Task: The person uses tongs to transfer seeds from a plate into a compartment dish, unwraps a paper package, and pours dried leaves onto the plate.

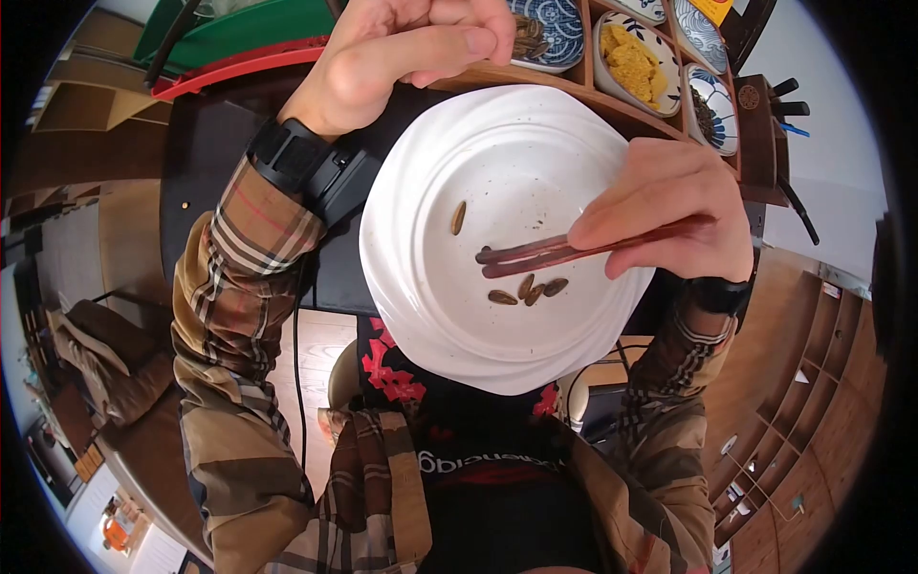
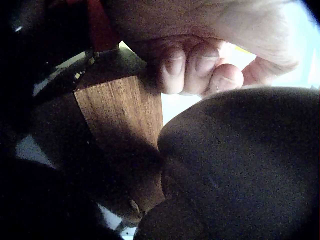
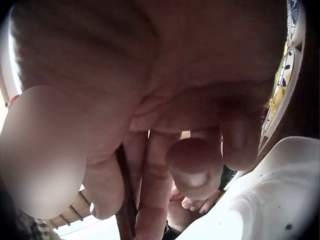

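Dishes [image 1: 566,40] stand beside the left hand [image 1: 411,57], fingers loosely curled; right hand [image 1: 674,206] grips chopsticks [image 1: 545,259] near seeds [image 1: 534,295].

- Overshirt [image 1: 239,469]: tan, brown and black plaid; long sleeves [image 1: 225,354]; front open.
- T-shirt [image 1: 502,526]: black; white lettering [image 1: 478,466].
- Left wrist strap [image 1: 285,156]: black, with angular black housing [image 1: 346,189].
- Right wrist band [image 1: 719,295]: black.
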Motion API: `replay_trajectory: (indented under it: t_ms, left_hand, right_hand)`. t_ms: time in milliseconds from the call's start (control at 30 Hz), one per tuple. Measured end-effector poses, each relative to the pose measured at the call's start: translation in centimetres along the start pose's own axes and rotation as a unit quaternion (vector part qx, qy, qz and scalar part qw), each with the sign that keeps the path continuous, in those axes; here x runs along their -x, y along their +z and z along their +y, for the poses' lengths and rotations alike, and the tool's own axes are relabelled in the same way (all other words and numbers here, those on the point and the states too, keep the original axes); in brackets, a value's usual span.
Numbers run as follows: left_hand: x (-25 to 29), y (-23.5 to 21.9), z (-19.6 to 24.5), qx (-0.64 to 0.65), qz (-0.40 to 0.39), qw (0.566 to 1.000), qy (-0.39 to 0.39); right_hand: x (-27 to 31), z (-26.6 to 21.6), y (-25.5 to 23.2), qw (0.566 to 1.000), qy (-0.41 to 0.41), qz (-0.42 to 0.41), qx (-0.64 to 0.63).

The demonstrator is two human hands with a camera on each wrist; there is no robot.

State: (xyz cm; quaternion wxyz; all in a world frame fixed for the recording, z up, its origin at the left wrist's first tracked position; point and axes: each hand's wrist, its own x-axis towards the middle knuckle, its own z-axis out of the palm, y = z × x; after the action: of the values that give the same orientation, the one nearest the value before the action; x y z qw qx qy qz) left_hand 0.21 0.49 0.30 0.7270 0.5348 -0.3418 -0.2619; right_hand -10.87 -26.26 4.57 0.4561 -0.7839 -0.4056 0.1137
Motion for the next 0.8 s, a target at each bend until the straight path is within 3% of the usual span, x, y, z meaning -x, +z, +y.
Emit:
replay_trajectory:
  t_ms: [133,233,300,400,500,800]
  left_hand:
    - [0.0,-0.1,0.1,-0.016,0.010,1.000,-0.014]
    - [-0.1,-0.2,-0.1,-0.017,0.006,1.000,-0.005]
    - [-0.1,-0.2,-0.2,-0.009,0.002,1.000,0.001]
    - [0.1,-0.1,-0.2,-0.004,0.000,1.000,0.004]
    - [0.0,-0.1,-0.3,0.001,0.002,1.000,0.006]
    - [0.0,-0.2,-0.2,-0.002,0.002,1.000,-0.004]
  right_hand:
    - [0.1,-0.2,-0.2,0.999,0.035,-0.008,0.026]
    - [0.5,-0.3,-0.2,0.996,0.075,0.034,0.036]
    - [0.9,0.0,0.1,0.984,0.123,0.128,0.010]
    - [1.1,0.5,-0.1,0.983,0.081,0.158,0.041]
    - [1.7,0.8,-0.7,0.986,0.034,0.163,0.000]
    - [1.2,0.4,-0.7,0.996,0.038,0.083,0.008]
